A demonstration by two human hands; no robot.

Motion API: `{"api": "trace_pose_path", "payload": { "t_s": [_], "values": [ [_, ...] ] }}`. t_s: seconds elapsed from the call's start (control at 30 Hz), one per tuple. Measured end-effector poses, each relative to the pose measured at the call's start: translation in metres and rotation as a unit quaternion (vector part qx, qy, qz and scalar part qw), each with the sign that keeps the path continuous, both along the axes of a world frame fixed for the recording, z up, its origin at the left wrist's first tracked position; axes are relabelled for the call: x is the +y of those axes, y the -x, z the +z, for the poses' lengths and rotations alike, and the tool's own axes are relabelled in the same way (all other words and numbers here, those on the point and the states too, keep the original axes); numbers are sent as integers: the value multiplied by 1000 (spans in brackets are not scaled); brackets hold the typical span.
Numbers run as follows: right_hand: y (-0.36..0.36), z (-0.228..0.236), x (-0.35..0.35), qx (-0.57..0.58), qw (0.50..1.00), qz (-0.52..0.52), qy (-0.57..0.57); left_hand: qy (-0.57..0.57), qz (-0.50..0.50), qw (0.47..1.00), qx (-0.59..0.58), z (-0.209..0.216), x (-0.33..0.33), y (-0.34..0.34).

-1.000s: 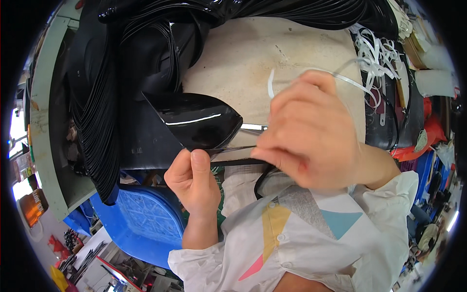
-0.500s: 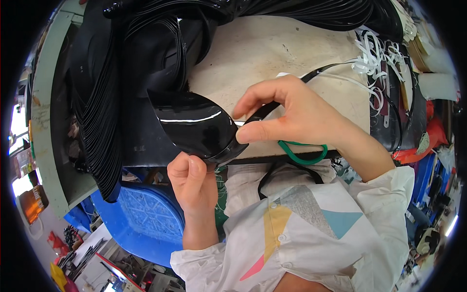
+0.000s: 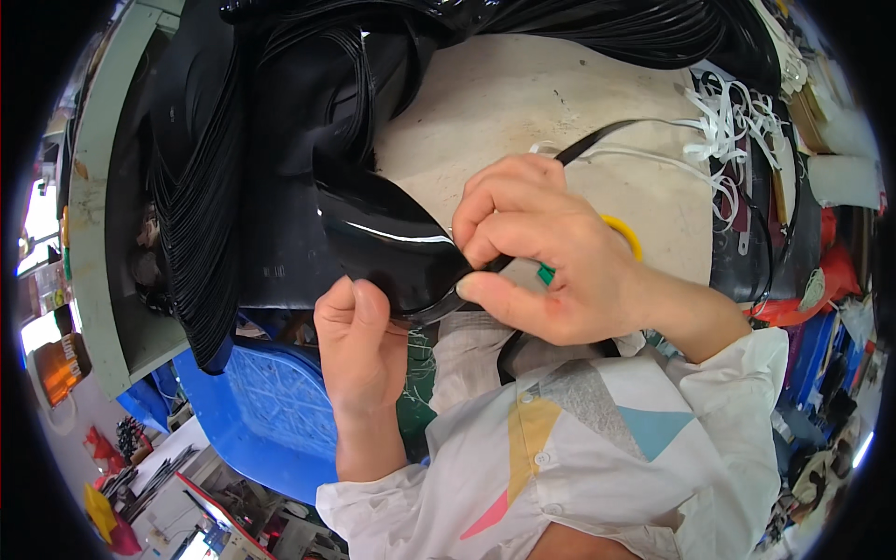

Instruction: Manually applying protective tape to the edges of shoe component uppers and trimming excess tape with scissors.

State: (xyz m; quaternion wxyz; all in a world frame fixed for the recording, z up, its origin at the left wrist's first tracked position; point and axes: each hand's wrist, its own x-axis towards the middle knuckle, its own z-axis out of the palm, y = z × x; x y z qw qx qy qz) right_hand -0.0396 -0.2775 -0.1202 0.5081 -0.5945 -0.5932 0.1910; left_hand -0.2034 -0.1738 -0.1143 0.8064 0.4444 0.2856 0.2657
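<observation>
A glossy black curved sheet piece (image 3: 387,238), resembling patent leather, is held over the table's front edge. My left hand (image 3: 359,322) pinches its lower edge between thumb and fingers. At its right edge my right hand (image 3: 551,252) has thumb and fingertips pressed together on the rim. A narrow black strip (image 3: 597,138) runs from behind the right hand toward the far right, with a thin white strip (image 3: 644,155) beside it. A green bit (image 3: 546,273) and a yellow curved loop (image 3: 623,235) show around the right hand; most of whatever they belong to is hidden.
Stacks of black glossy pieces (image 3: 201,233) drape over the table's left side and more (image 3: 616,28) lie along the back. Curled white strips (image 3: 737,121) heap at the right of the beige board (image 3: 504,93). A blue plastic stool or tub (image 3: 266,411) stands below left.
My right fingers have closed in on the piece's right rim. The piece has shifted slightly right. The green loop below my right hand is mostly hidden, and a yellow loop now shows.
</observation>
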Motion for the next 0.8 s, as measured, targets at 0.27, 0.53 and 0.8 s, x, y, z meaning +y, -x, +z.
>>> {"api": "trace_pose_path", "payload": {
  "t_s": [0.27, 0.53, 0.8],
  "values": [
    [-16, -8, -63, -287, 936, -113, 172, -52, 37, 996, 69, 7, 4, -13],
    [1, -34, -85, -318, 896, -184, 249, 3, 38, 999, -8, -7, -1, -13],
    [-1, -19, -80, -30, 983, -65, 166, 51, 46, 996, -55, -7, -6, -14]
  ]
}}
